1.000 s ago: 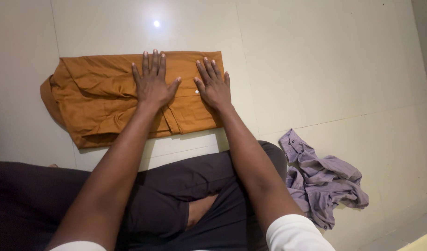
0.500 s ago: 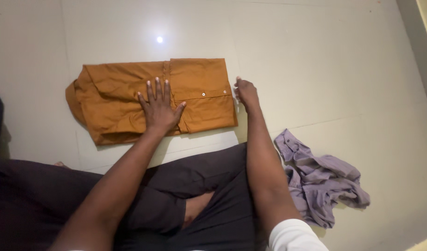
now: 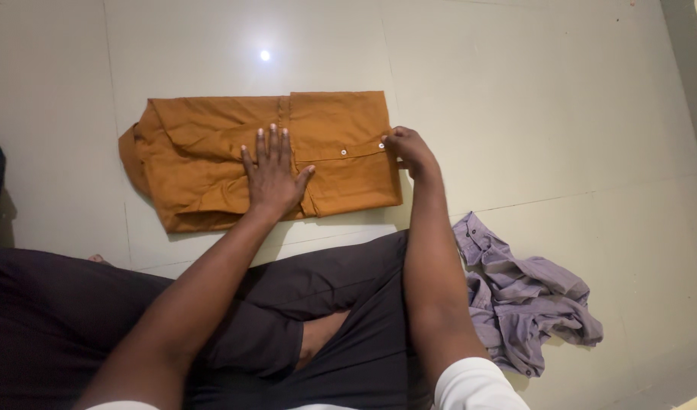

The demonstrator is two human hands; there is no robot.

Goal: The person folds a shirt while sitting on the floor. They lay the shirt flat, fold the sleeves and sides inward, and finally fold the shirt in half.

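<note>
My right hand (image 3: 410, 149) has slid off the orange shirt (image 3: 212, 159) on the floor (image 3: 530, 99) and now pinches its right edge. Left hand (image 3: 274, 176) stays flat, open, pinning the middle, so I judge another fold is starting.

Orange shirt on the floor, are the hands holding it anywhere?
The right hand pinches the orange shirt at its right edge; the left hand lies flat on its middle.

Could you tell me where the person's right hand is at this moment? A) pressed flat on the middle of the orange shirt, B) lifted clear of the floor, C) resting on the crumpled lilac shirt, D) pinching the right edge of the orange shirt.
D: the right hand grips the folded orange shirt at its right edge, while the left hand lies flat on its middle.
</note>
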